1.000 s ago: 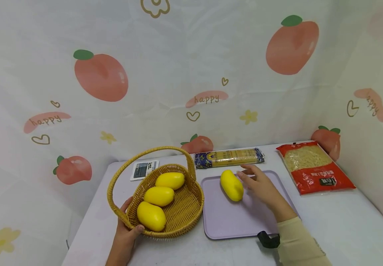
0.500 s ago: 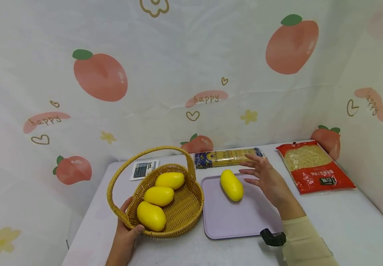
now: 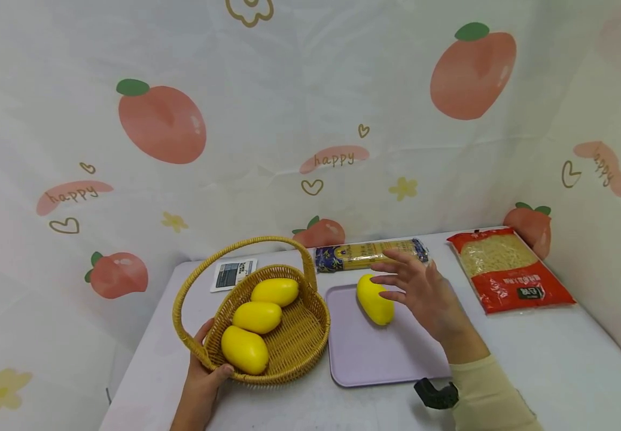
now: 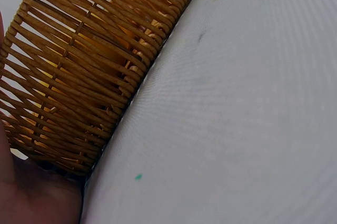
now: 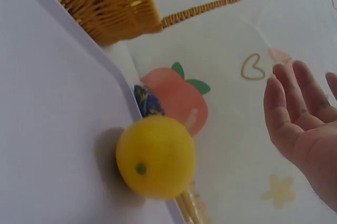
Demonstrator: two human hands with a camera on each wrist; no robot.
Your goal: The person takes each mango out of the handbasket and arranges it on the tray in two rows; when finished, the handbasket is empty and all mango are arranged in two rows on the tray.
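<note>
My left hand (image 3: 203,380) grips the near-left side of a woven wicker basket (image 3: 302,344), its thumb over the rim. Three yellow mangoes (image 3: 257,317) lie inside in a row along the left. To the right, a single yellow mango (image 3: 371,302) rests on a lilac tray (image 3: 367,359). Over the tray hovers my right hand (image 3: 423,293), fingers spread and holding nothing, partly covering that mango in the head view. A gap separates the right hand (image 5: 310,124) from the mango (image 5: 156,156) in the right wrist view.
Behind the tray lies a long noodle packet (image 3: 370,255). A red bag of pasta (image 3: 512,272) is at the back right. A white packet (image 3: 234,274) sits behind the basket. Near the right cuff is a black curved piece (image 3: 436,394).
My right hand has lifted from beside the tray's mango, swung right, then come back left above it with fingers spread. The left hand, basket and mangoes keep their places.
</note>
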